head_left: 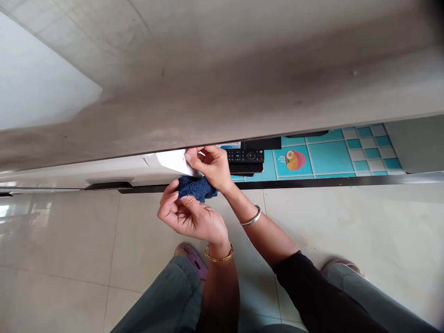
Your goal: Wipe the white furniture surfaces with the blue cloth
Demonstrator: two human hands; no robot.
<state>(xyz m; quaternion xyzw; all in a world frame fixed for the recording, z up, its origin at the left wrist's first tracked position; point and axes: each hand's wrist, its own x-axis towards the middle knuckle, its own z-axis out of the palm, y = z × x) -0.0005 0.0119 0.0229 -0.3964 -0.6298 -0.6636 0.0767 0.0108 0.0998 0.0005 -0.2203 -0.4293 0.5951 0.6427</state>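
My left hand [192, 217], palm up, grips a bunched dark blue cloth [197, 188] between curled fingers and thumb. Just above it, my right hand [213, 167] pinches the edge of a smooth white thing [171, 162], perhaps paper or plastic. The far side of this white thing is hidden under the overhanging surface, so its kind is unclear. The cloth lies close under my right wrist. Beside my right hand, a black remote control [246, 156] rests on dark flat items in the open drawer.
A broad beige-grey surface [208, 92] overhangs the drawer. The drawer's turquoise liner [329, 157] shows tile patterns and a food picture. Its dark front edge [312, 183] runs above the tiled floor [145, 231]. A purple shoe [194, 261] is on my left foot.
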